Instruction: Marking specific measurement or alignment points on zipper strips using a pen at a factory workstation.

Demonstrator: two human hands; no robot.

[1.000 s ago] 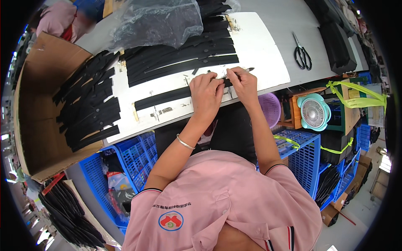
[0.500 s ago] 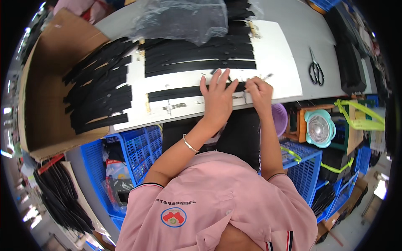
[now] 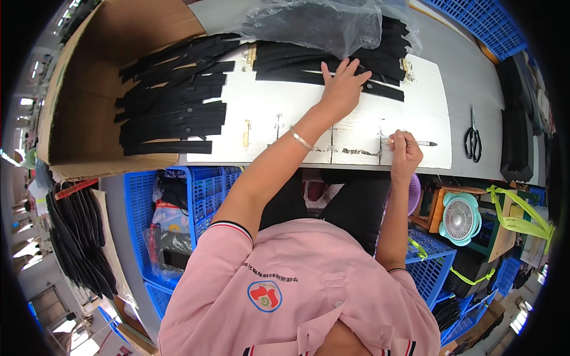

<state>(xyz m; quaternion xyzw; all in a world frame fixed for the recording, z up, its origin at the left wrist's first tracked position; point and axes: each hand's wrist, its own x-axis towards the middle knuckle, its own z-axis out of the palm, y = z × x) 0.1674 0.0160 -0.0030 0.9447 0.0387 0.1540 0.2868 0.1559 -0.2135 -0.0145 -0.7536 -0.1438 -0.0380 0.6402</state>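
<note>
Pen [image 3: 425, 143] pinched between fingertips of right hand [image 3: 406, 152], dark end jutting rightward over white board [image 3: 436, 113], black strips [image 3: 297, 63] lying directly beneath fanned-out fingers of left hand [image 3: 343, 91], well apart from pen.

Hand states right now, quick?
Left hand: open, fingers spread over the black strips.
Right hand: closed, holding a pen.

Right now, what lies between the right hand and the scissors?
In the head view, from the right hand toward the scissors: the projecting end of the held pen, the right margin of the white board, then a strip of grey table.
</note>
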